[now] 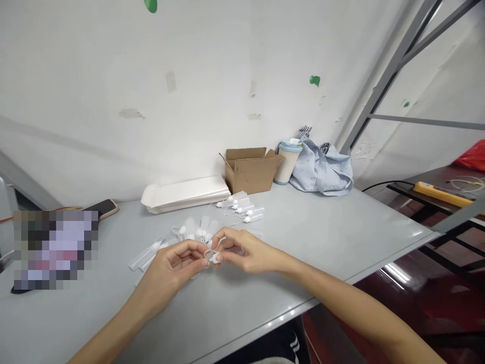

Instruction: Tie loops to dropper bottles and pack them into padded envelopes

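My left hand (172, 268) and my right hand (242, 250) meet over the grey table (341, 222), fingertips pinched together on a small white plastic piece (212, 257). Just behind the hands lie several clear plastic sleeves with white caps (193, 231). A second group of similar small clear packets (242, 207) lies further back. To the left of my left hand a clear empty sleeve (146, 254) rests flat on the table.
A stack of white paper bags (185, 193), an open cardboard box (250, 169), a lidded cup (288, 161) and a light blue cloth (324, 169) stand along the wall. A phone (102, 206) lies at left. The table edge runs diagonally at right, with a yellow tool (441, 194) beyond.
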Tool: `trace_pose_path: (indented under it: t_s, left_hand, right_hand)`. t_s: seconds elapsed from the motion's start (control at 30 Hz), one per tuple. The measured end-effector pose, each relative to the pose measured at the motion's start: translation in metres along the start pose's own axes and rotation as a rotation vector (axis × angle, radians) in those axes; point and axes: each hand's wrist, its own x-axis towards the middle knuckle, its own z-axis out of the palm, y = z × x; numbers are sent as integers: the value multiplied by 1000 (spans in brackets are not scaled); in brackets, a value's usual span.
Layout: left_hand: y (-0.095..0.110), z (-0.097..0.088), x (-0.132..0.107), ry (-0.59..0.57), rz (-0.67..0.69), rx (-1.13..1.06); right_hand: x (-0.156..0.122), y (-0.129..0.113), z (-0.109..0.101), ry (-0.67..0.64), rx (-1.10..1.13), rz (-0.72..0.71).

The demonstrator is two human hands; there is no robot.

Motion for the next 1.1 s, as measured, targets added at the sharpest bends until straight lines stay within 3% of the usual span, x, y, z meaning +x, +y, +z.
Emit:
trace_pose_path:
  t_s: [0.23,0.47,0.63,1.1]
  left_hand:
    - [-2,-4,2,-94,-19,-38]
    - [7,-15,3,-36,-8,83]
    - [12,-14,0,-137,-35,224]
    - [5,-2,-4,-175,-36,182]
  right_hand:
    - [3,4,1,5,123,8]
    - [4,2,-5,20,283,-25]
    - [3,-1,-6,25,251,7]
    - [2,3,-5,-50,151,31]
